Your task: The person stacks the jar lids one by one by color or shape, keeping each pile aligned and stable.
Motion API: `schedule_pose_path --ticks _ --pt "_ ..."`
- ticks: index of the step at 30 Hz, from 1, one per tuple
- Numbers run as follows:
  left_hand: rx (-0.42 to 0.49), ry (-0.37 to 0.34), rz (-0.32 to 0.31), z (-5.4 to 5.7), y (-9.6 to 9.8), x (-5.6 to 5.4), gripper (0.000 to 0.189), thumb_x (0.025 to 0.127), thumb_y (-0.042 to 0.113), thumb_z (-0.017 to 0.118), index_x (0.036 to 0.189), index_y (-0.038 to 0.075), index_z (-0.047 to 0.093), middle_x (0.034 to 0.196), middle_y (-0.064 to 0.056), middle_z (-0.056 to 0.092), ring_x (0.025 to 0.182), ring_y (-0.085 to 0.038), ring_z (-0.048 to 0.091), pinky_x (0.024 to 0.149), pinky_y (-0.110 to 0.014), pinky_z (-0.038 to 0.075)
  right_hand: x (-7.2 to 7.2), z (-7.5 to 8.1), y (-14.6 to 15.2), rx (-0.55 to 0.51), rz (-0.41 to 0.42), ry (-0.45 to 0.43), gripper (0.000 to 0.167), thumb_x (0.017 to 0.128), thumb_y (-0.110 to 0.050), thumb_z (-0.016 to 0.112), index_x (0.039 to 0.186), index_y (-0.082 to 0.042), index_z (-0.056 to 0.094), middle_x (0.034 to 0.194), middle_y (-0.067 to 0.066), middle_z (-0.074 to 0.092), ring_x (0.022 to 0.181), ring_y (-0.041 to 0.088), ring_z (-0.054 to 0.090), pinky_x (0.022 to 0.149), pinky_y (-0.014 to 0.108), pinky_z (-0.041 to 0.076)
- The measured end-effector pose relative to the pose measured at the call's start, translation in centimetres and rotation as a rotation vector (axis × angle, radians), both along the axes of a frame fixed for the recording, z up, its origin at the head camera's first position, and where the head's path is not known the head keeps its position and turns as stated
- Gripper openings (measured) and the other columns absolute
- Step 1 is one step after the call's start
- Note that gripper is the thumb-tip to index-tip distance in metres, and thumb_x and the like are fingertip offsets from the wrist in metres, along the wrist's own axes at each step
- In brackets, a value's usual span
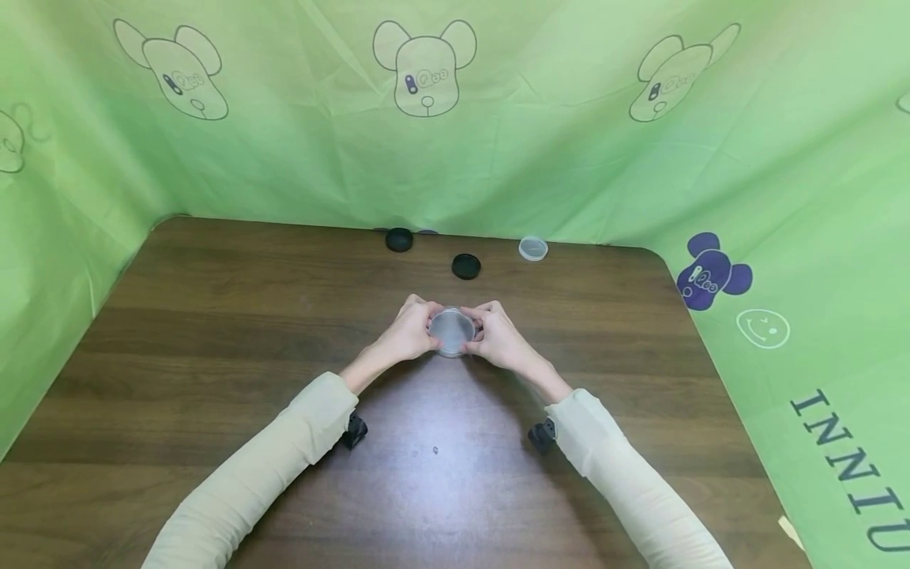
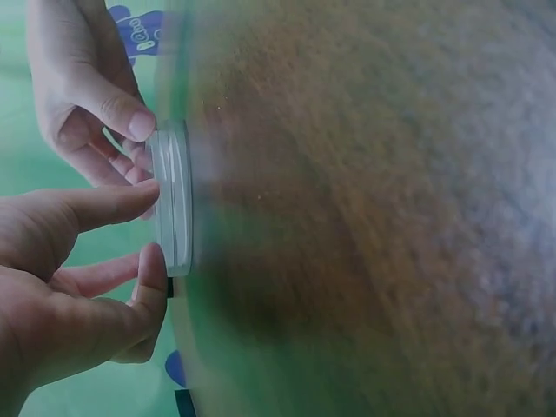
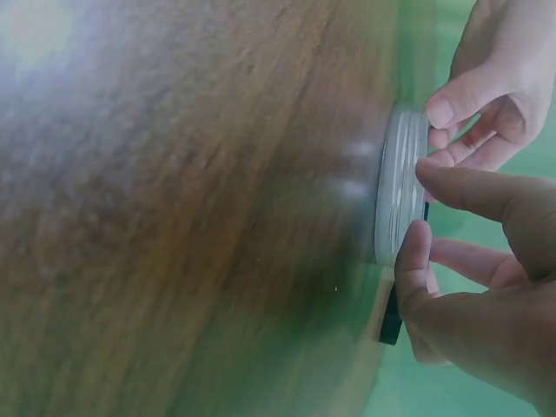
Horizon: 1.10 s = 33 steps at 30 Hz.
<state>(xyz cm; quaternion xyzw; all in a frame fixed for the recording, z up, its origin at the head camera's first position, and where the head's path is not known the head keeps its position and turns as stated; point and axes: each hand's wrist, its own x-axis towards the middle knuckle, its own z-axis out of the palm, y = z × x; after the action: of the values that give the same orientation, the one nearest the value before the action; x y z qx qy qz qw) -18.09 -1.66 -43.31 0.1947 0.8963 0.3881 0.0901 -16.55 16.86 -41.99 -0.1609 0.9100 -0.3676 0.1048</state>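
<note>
A shallow, clear round dish [image 1: 451,332] sits at mid-table between both hands. My left hand [image 1: 408,332] holds its left edge, thumb at the near side and fingers at the far side. On the opposite edge my right hand [image 1: 501,340] grips it in the same way. Seen side-on in the left wrist view, the dish [image 2: 175,200] shows ridged, layered rims close over the tabletop. In the right wrist view, thumb and fingertips of the right hand [image 3: 495,269] are right at the rim of the dish [image 3: 401,187].
Toward the back edge of the brown wooden table [image 1: 213,332] lie a black round disc [image 1: 399,239], a second black disc [image 1: 466,266] and another clear round piece [image 1: 533,249]. A green printed cloth [image 1: 298,150] hangs behind and at both sides. A tiny speck [image 1: 435,450] lies nearer the front.
</note>
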Motion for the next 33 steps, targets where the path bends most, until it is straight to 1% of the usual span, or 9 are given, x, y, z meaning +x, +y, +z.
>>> schedule_pose_path --ticks 2,4,7,9,11,17,23,27,33 --pt "-0.006 -0.006 0.004 0.07 0.05 0.01 0.053 0.074 0.0 0.08 0.122 -0.008 0.06 0.105 -0.018 0.059 0.109 -0.027 0.045 0.088 -0.036 0.044 0.04 0.12 -0.1 0.026 0.0 0.01 0.064 0.075 0.007 0.077 0.132 0.015 0.049 0.118 0.029 0.04 0.085 0.028 0.065 0.073 0.024 0.055" --pt "-0.008 -0.008 0.007 0.12 0.09 0.03 0.053 0.074 -0.001 0.08 0.122 -0.008 0.059 0.105 -0.018 0.058 0.108 -0.027 0.045 0.087 -0.036 0.044 0.01 0.18 -0.22 0.052 0.0 0.022 0.064 0.074 0.005 0.078 0.131 0.014 0.049 0.118 0.03 0.042 0.097 0.031 0.06 0.081 0.029 0.053" --pt "-0.008 0.001 0.006 0.17 0.15 0.01 0.053 0.073 -0.001 0.08 0.122 -0.009 0.059 0.099 -0.018 0.059 0.107 -0.028 0.044 0.086 -0.036 0.044 -0.05 0.2 -0.33 0.087 0.001 0.047 0.065 0.073 0.003 0.079 0.13 0.014 0.051 0.118 0.03 0.046 0.111 0.036 0.048 0.095 0.041 0.043" --pt "-0.011 0.006 0.007 0.23 0.19 0.03 0.054 0.073 -0.001 0.079 0.122 -0.009 0.059 0.094 -0.018 0.059 0.105 -0.028 0.044 0.085 -0.036 0.043 -0.09 0.22 -0.41 0.104 0.006 0.067 0.065 0.072 0.002 0.079 0.129 0.014 0.051 0.116 0.03 0.049 0.115 0.038 0.039 0.097 0.047 0.037" --pt "-0.014 0.005 0.009 0.28 0.24 0.05 0.054 0.072 -0.002 0.079 0.122 -0.009 0.059 0.092 -0.017 0.059 0.105 -0.027 0.043 0.085 -0.036 0.042 -0.07 0.23 -0.44 0.109 0.005 0.073 0.065 0.072 0.001 0.079 0.129 0.014 0.052 0.116 0.031 0.049 0.116 0.039 0.038 0.098 0.049 0.034" --pt "-0.012 -0.018 0.027 0.34 0.4 0.15 0.056 0.072 -0.003 0.079 0.124 -0.007 0.059 0.095 -0.018 0.057 0.105 -0.028 0.042 0.085 -0.037 0.041 0.12 0.0 -0.51 0.106 -0.021 0.067 0.065 0.073 -0.001 0.079 0.131 0.012 0.051 0.12 0.03 0.045 0.113 0.041 0.038 0.094 0.048 0.035" --pt "-0.021 -0.016 0.037 0.03 0.49 0.26 0.055 0.073 -0.002 0.078 0.124 -0.006 0.059 0.095 -0.016 0.055 0.104 -0.028 0.042 0.085 -0.037 0.041 0.38 -0.11 -0.67 0.135 -0.018 0.092 0.065 0.074 -0.002 0.079 0.131 0.013 0.051 0.118 0.028 0.046 0.111 0.041 0.038 0.092 0.049 0.035" --pt "-0.005 -0.032 0.05 -0.09 0.49 0.43 0.057 0.073 -0.002 0.079 0.126 -0.006 0.057 0.102 -0.016 0.052 0.104 -0.029 0.044 0.086 -0.038 0.042 0.45 -0.05 -0.77 0.154 -0.011 0.093 0.064 0.074 -0.003 0.079 0.13 0.013 0.052 0.118 0.029 0.047 0.111 0.041 0.038 0.091 0.049 0.036" --pt "0.018 -0.03 0.073 -0.05 0.45 0.51 0.06 0.073 -0.003 0.079 0.127 -0.004 0.055 0.11 -0.015 0.049 0.103 -0.031 0.045 0.088 -0.039 0.043 0.23 -0.02 -0.92 0.158 -0.022 0.095 0.064 0.074 -0.003 0.079 0.13 0.012 0.052 0.116 0.027 0.046 0.109 0.041 0.038 0.091 0.048 0.037"
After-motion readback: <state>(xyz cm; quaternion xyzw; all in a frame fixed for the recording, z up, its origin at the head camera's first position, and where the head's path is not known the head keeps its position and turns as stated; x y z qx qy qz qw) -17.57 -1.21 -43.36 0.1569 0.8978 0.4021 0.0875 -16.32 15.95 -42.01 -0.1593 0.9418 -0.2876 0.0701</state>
